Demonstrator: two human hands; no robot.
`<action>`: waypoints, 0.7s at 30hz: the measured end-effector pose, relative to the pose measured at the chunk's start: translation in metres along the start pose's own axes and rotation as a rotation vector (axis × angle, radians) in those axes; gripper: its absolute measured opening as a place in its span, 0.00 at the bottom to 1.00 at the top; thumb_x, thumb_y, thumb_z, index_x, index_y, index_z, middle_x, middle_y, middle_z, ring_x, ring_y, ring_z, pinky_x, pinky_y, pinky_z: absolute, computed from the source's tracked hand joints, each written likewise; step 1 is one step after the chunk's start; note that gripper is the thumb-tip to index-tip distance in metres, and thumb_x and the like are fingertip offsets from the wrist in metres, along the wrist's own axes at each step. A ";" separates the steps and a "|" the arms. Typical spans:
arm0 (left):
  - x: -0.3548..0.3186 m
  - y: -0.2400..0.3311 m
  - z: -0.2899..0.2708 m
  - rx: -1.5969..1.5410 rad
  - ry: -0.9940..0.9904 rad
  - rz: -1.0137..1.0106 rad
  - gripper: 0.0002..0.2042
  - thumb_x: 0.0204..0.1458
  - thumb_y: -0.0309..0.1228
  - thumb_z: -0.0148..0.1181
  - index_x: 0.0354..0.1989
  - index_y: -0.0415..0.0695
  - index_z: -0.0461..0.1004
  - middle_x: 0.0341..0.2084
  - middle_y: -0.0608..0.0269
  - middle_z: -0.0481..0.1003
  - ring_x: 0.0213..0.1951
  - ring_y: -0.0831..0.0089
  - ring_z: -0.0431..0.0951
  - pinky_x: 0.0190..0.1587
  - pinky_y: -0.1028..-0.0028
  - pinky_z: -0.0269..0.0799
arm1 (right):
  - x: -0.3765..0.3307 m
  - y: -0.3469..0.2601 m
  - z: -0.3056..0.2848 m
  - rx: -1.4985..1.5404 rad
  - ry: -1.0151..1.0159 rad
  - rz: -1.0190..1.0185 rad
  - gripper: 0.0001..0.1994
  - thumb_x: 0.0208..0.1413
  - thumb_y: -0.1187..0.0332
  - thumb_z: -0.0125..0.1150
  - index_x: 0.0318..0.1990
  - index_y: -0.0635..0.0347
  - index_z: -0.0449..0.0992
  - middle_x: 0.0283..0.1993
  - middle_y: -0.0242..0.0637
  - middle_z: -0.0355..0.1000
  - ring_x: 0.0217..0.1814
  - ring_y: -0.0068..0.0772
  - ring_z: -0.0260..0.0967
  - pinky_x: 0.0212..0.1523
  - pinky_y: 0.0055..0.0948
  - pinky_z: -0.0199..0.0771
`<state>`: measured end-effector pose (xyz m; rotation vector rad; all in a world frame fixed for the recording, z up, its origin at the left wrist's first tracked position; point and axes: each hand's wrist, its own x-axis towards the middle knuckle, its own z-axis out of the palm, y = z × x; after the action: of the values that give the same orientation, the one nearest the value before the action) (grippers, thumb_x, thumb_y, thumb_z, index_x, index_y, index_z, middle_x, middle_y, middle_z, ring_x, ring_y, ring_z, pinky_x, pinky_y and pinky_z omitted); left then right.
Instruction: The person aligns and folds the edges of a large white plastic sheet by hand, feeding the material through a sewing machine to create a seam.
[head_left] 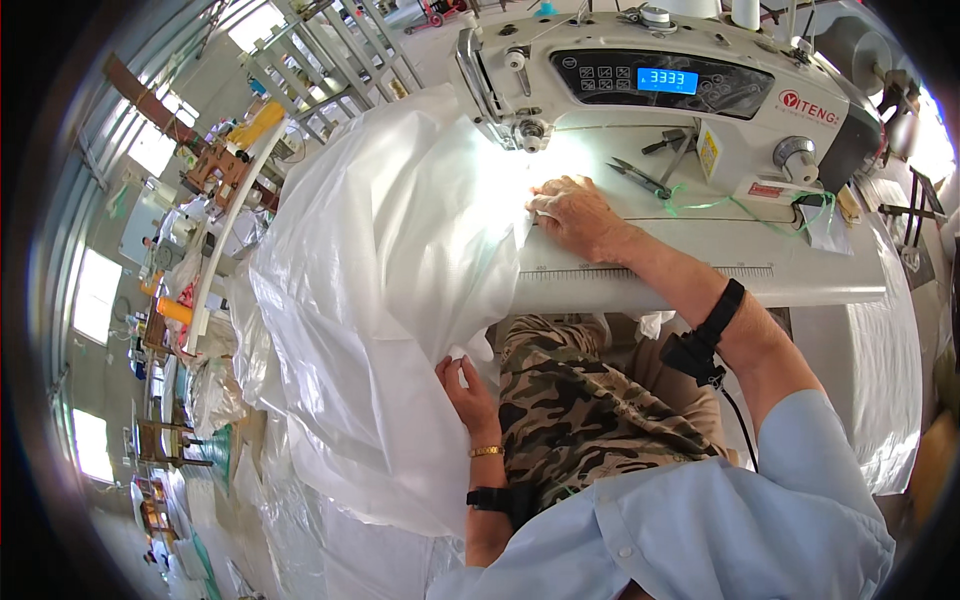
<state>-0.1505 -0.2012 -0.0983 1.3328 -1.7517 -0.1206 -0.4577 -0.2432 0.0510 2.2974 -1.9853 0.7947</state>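
A large sheet of thin white translucent fabric (380, 290) is heaped over the left end of the sewing table and hangs down toward the floor. My left hand (468, 392) pinches its lower edge near my lap, fingers closed on the cloth. My right hand (572, 212) lies flat on the table, pressing the fabric's edge just below the needle area (528, 135) of a white industrial sewing machine (660, 90). Both wrists wear black straps.
Small snips (640, 180) and green thread (740, 203) lie on the machine bed to the right of my hand. A ruler strip (650, 270) runs along the table's front edge. More white fabric lies piled on the floor at left (290, 510). Metal racks stand behind.
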 end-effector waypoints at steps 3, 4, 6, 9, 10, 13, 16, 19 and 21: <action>0.006 0.018 0.000 -0.255 -0.011 -0.089 0.11 0.56 0.28 0.61 0.41 0.32 0.74 0.42 0.46 0.74 0.47 0.51 0.73 0.51 0.60 0.68 | -0.002 0.003 -0.002 0.004 -0.003 0.020 0.15 0.58 0.68 0.54 0.51 0.56 0.78 0.59 0.39 0.71 0.63 0.40 0.63 0.63 0.43 0.58; 0.003 0.022 0.000 -0.240 -0.036 -0.040 0.10 0.56 0.28 0.61 0.41 0.33 0.74 0.43 0.48 0.74 0.47 0.53 0.73 0.51 0.61 0.68 | -0.004 0.004 0.000 -0.012 0.015 0.019 0.15 0.58 0.69 0.53 0.51 0.55 0.78 0.59 0.39 0.71 0.63 0.39 0.63 0.63 0.43 0.58; 0.003 0.022 0.001 -0.223 -0.065 0.015 0.10 0.56 0.28 0.61 0.41 0.33 0.75 0.44 0.50 0.74 0.47 0.55 0.73 0.51 0.62 0.69 | -0.002 0.004 0.001 -0.025 0.036 0.024 0.15 0.58 0.69 0.53 0.51 0.55 0.78 0.59 0.38 0.71 0.63 0.39 0.63 0.63 0.44 0.58; 0.003 0.008 0.010 -0.195 -0.131 -0.172 0.12 0.55 0.29 0.62 0.43 0.33 0.75 0.43 0.52 0.75 0.48 0.57 0.73 0.52 0.64 0.68 | 0.002 0.000 -0.001 0.002 -0.016 0.012 0.15 0.58 0.70 0.51 0.51 0.55 0.77 0.59 0.38 0.71 0.63 0.39 0.63 0.64 0.45 0.57; 0.004 0.006 0.015 -0.319 -0.033 -0.257 0.12 0.55 0.29 0.62 0.43 0.33 0.76 0.42 0.53 0.76 0.47 0.58 0.73 0.52 0.64 0.69 | 0.002 -0.001 -0.001 -0.005 -0.021 0.004 0.15 0.58 0.69 0.51 0.51 0.55 0.77 0.60 0.38 0.70 0.64 0.39 0.63 0.64 0.46 0.57; 0.004 0.020 0.022 -0.419 0.054 -0.285 0.12 0.56 0.30 0.62 0.42 0.32 0.76 0.41 0.53 0.76 0.46 0.60 0.73 0.52 0.65 0.69 | -0.001 0.002 -0.003 -0.007 -0.031 0.020 0.15 0.58 0.69 0.50 0.51 0.55 0.77 0.60 0.39 0.70 0.65 0.39 0.62 0.65 0.47 0.56; 0.006 0.018 0.021 -0.260 0.020 -0.196 0.12 0.57 0.30 0.61 0.42 0.32 0.75 0.38 0.54 0.76 0.42 0.66 0.73 0.47 0.68 0.70 | -0.003 0.003 -0.002 0.009 -0.015 0.030 0.15 0.58 0.68 0.50 0.51 0.55 0.77 0.61 0.39 0.70 0.65 0.39 0.62 0.65 0.47 0.56; 0.008 0.004 0.021 -0.254 0.034 -0.220 0.12 0.57 0.30 0.60 0.44 0.34 0.74 0.35 0.59 0.75 0.38 0.72 0.72 0.43 0.71 0.70 | 0.001 -0.001 0.001 0.014 0.004 0.001 0.15 0.58 0.68 0.50 0.51 0.55 0.77 0.60 0.39 0.70 0.65 0.39 0.62 0.64 0.47 0.56; 0.007 0.001 0.017 -0.386 0.070 -0.278 0.12 0.58 0.30 0.60 0.46 0.35 0.73 0.34 0.62 0.74 0.37 0.73 0.70 0.42 0.72 0.69 | 0.003 0.001 0.002 0.006 0.001 -0.012 0.16 0.58 0.68 0.49 0.51 0.55 0.77 0.60 0.39 0.70 0.65 0.39 0.62 0.64 0.46 0.56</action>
<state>-0.1631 -0.2137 -0.1034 1.2652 -1.3898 -0.5339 -0.4575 -0.2470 0.0505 2.3091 -1.9701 0.8024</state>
